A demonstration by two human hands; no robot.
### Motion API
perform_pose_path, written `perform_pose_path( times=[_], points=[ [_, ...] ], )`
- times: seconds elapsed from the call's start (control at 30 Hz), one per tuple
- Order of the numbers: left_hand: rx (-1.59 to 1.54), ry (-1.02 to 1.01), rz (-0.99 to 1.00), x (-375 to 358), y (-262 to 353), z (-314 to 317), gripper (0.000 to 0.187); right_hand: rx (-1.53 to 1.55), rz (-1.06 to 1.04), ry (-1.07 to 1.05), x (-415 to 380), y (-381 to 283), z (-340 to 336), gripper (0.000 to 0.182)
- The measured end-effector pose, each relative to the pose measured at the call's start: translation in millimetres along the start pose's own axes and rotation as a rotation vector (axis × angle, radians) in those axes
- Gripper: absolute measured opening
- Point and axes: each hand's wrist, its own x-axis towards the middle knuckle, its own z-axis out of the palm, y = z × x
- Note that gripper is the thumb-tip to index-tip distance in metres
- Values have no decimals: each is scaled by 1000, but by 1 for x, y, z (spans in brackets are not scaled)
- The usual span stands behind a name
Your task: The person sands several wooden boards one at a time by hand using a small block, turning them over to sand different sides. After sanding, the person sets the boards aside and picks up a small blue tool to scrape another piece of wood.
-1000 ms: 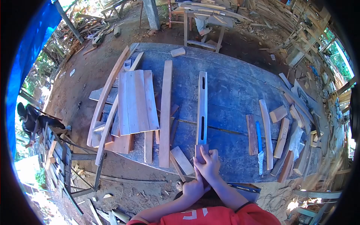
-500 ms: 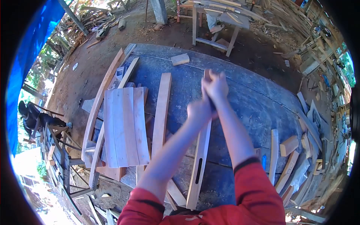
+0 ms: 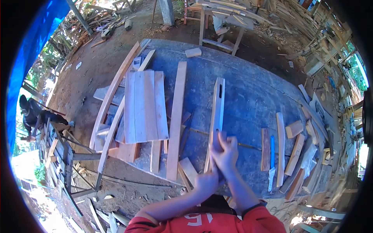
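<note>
From the head camera, the slotted wooden rail (image 3: pixel 216 116) lies lengthwise on the blue tabletop (image 3: pixel 248 97), running from 6 toward 12 o'clock. The right hand (image 3: pixel 226 153) presses a block against its near end, grip closed; the left hand (image 3: pixel 206 181), at 7 o'clock of it, is fisted, its contents blurred. Stacked planks (image 3: pixel 144 106) lie at 9 o'clock.
</note>
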Motion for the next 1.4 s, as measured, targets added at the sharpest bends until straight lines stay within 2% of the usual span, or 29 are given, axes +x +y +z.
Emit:
perform_pose_path(
  times=[0.07,0.13,0.2,0.3,0.37,0.43,0.5,0.53,0.57,0.6,0.63,0.67,0.73,0.77,0.83,0.97,1.07,1.1,1.17,1.2,1.23,1.3,1.4],
  points=[
    [-67,-59,14,-52,-3,14,109,-43,-57,11,-55,7,6,51],
    [-121,-117,18,-69,-7,13,102,-20,-35,4,-81,10,7,51],
    [-70,-141,68,-70,-8,6,96,-6,-25,52,-80,7,9,50],
    [-23,-133,50,-38,-12,16,96,-39,-86,79,-43,11,15,49],
    [6,-142,15,3,-13,9,99,-29,-89,79,-4,14,22,49],
    [-115,-190,-25,56,-19,-4,103,15,-34,98,47,16,30,50],
    [-72,-190,-10,123,-29,-9,107,-35,-45,108,113,31,47,44],
    [-46,-157,-22,162,-35,-11,108,-27,-72,139,156,39,60,44],
    [-62,-56,-23,206,-46,7,108,-20,-90,166,202,43,74,43],
    [57,109,-48,257,-56,16,107,-92,-130,204,249,42,84,45],
    [-48,-13,-40,310,-69,6,108,-145,-67,116,297,42,90,48],
    [-158,-189,-142,348,-69,-34,109,-207,9,-5,341,37,90,50],
    [-6,-105,-128,386,-67,-62,110,-219,95,-55,387,20,77,51],
    [-4,-108,-120,383,-60,-78,110,-218,103,-51,389,14,68,51],
    [24,-45,-175,364,-51,-102,116,-21,-78,161,375,-7,47,51],
    [57,-4,-89,240,-27,-102,122,-13,-142,254,255,-25,5,50],
    [26,19,-55,121,-7,-50,123,4,-144,141,129,-12,-6,50],
    [-8,-60,-64,83,-2,-38,110,-37,-149,134,87,-2,0,52],
    [-47,-26,-31,8,1,7,108,-12,-53,6,9,2,3,52],
    [-38,-90,-28,-21,2,12,108,-29,-48,-11,-23,8,8,53],
    [-30,-154,-23,-42,1,16,107,-44,-95,39,-50,13,12,52],
    [-48,-134,12,-66,-2,20,108,-21,-69,52,-77,11,9,52],
    [-49,-126,48,-60,-8,18,112,-33,-51,40,-68,6,10,51]
  ],
)
